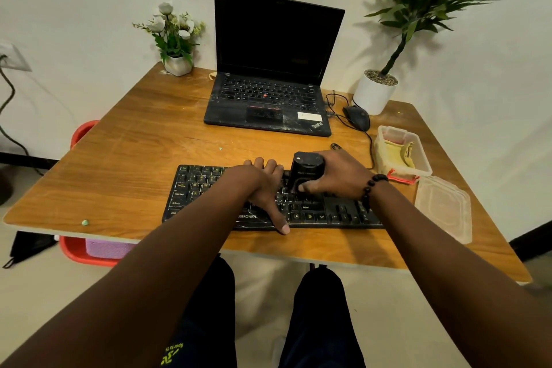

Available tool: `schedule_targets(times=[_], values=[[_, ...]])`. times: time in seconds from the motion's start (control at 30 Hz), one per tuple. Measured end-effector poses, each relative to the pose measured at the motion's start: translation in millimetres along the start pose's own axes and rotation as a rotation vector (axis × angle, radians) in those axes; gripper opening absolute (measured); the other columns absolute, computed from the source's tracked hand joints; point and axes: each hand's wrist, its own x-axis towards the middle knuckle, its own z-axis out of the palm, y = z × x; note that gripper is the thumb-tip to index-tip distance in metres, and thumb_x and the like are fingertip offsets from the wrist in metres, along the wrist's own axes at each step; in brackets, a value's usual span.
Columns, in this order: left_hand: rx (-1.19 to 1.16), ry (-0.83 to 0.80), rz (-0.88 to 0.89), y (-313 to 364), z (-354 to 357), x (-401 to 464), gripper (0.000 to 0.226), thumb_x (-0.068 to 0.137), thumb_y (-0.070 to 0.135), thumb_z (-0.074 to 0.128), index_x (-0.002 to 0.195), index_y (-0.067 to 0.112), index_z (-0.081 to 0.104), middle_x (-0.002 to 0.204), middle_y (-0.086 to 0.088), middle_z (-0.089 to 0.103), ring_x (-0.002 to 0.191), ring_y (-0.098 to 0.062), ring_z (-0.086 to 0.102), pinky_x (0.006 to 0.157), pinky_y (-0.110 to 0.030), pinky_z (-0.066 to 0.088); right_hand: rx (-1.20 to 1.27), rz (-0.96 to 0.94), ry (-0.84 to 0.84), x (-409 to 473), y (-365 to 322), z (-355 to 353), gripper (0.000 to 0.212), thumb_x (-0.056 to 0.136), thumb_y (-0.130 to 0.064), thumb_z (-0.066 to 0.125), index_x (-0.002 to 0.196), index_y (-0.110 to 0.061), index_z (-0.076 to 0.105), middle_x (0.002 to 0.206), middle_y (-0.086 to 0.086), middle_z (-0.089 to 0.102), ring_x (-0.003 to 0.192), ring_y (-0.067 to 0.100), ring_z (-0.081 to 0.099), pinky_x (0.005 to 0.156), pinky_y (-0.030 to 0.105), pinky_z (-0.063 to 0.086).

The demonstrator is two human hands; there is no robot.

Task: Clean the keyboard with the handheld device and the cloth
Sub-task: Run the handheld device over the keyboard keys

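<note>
A black keyboard (197, 191) lies near the front edge of the wooden table (125, 158). My left hand (263, 188) rests flat across the keyboard's middle, fingers over its far edge and thumb over its near edge. My right hand (337, 176) grips a black cylindrical handheld device (304, 170) that stands upright on the keys right of centre. A yellowish cloth (401, 152) lies folded inside a clear plastic box (424, 164) at the table's right side.
An open black laptop (268, 98) sits behind the keyboard, with a wired mouse (357, 117) to its right. A clear lid (445, 209) lies near the right edge. A flower pot (177, 64) and a white plant pot (373, 95) stand at the back corners.
</note>
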Motion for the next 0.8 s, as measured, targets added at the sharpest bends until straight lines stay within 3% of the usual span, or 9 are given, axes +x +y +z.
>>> schedule_targets(times=[0.07, 0.17, 0.4, 0.47, 0.53, 0.6, 0.7, 0.77, 0.8], values=[[-0.001, -0.004, -0.005, 0.1, 0.1, -1.0, 0.147, 0.054, 0.084, 0.074, 0.159, 0.018, -0.005, 0.162, -0.001, 0.003, 0.146, -0.036, 0.007, 0.117, -0.059, 0.024, -0.041, -0.001, -0.069, 1.8, -3.6, -1.4, 0.040, 0.072, -0.034, 0.080, 0.105, -0.019, 0.064, 0.097, -0.006, 0.068, 0.089, 0.010, 0.062, 0.075, 0.026, 0.052], [0.010, -0.013, 0.002, 2.0, -1.1, -3.9, 0.143, 0.056, 0.084, 0.073, 0.159, 0.019, -0.001, 0.160, -0.002, 0.005, 0.144, -0.036, 0.009, 0.117, -0.058, 0.024, -0.195, -0.058, -0.024, 7.0, -14.6, -2.6, 0.033, 0.074, -0.028, 0.079, 0.101, -0.015, 0.065, 0.093, -0.001, 0.067, 0.087, 0.015, 0.061, 0.077, 0.033, 0.053], [0.016, -0.011, 0.003, 2.1, -1.0, -4.4, 0.138, 0.058, 0.083, 0.072, 0.159, 0.022, 0.003, 0.152, -0.002, 0.014, 0.139, -0.033, 0.015, 0.114, -0.057, 0.028, -0.202, -0.090, -0.111, 8.7, -16.4, -6.9, 0.033, 0.073, -0.030, 0.079, 0.100, -0.017, 0.065, 0.092, -0.003, 0.068, 0.086, 0.014, 0.060, 0.075, 0.031, 0.051], [0.014, -0.008, 0.007, 0.6, 0.4, -0.7, 0.141, 0.056, 0.084, 0.073, 0.159, 0.020, 0.002, 0.153, -0.003, 0.013, 0.141, -0.034, 0.014, 0.115, -0.059, 0.027, -0.254, -0.102, -0.049, 12.1, -14.1, -4.9, 0.032, 0.075, -0.028, 0.078, 0.102, -0.017, 0.065, 0.096, -0.002, 0.067, 0.090, 0.016, 0.060, 0.077, 0.033, 0.051], [0.004, -0.004, 0.009, -1.9, 1.7, 2.2, 0.145, 0.052, 0.086, 0.073, 0.159, 0.021, 0.000, 0.158, -0.004, 0.009, 0.144, -0.036, 0.010, 0.116, -0.061, 0.024, -0.346, -0.102, 0.132, 16.3, -12.2, 2.6, 0.033, 0.076, -0.023, 0.077, 0.105, -0.019, 0.063, 0.104, -0.002, 0.065, 0.099, 0.017, 0.058, 0.082, 0.034, 0.051], [-0.007, 0.003, 0.009, -3.5, 2.5, 4.0, 0.148, 0.050, 0.087, 0.073, 0.158, 0.020, -0.002, 0.161, -0.003, 0.005, 0.147, -0.037, 0.007, 0.116, -0.063, 0.023, -0.212, -0.023, 0.301, 14.3, -9.2, 4.0, 0.037, 0.075, -0.023, 0.078, 0.108, -0.019, 0.063, 0.106, -0.003, 0.065, 0.101, 0.015, 0.059, 0.085, 0.033, 0.052], [-0.008, 0.005, 0.015, -2.5, 1.8, 2.4, 0.144, 0.053, 0.085, 0.074, 0.158, 0.018, 0.000, 0.160, -0.003, 0.006, 0.146, -0.037, 0.008, 0.116, -0.062, 0.024, 0.032, 0.036, 0.159, 5.4, -7.6, 0.3, 0.042, 0.073, -0.029, 0.080, 0.109, -0.016, 0.064, 0.099, -0.004, 0.068, 0.092, 0.011, 0.062, 0.081, 0.028, 0.053], [-0.008, 0.008, 0.020, -1.8, 1.0, 1.0, 0.143, 0.054, 0.084, 0.074, 0.159, 0.018, 0.001, 0.158, -0.003, 0.009, 0.144, -0.036, 0.010, 0.116, -0.060, 0.024, -0.117, -0.015, 0.069, 6.3, -10.0, 6.3, 0.037, 0.074, -0.028, 0.078, 0.106, -0.016, 0.065, 0.098, -0.003, 0.067, 0.092, 0.014, 0.062, 0.080, 0.029, 0.052], [-0.009, 0.012, 0.022, -1.7, 1.3, 1.3, 0.144, 0.054, 0.084, 0.074, 0.159, 0.017, 0.001, 0.158, -0.003, 0.008, 0.144, -0.036, 0.010, 0.116, -0.059, 0.024, -0.201, -0.029, 0.110, 8.8, -11.3, 8.6, 0.034, 0.075, -0.026, 0.078, 0.105, -0.016, 0.064, 0.099, -0.002, 0.067, 0.093, 0.016, 0.061, 0.080, 0.030, 0.051]])
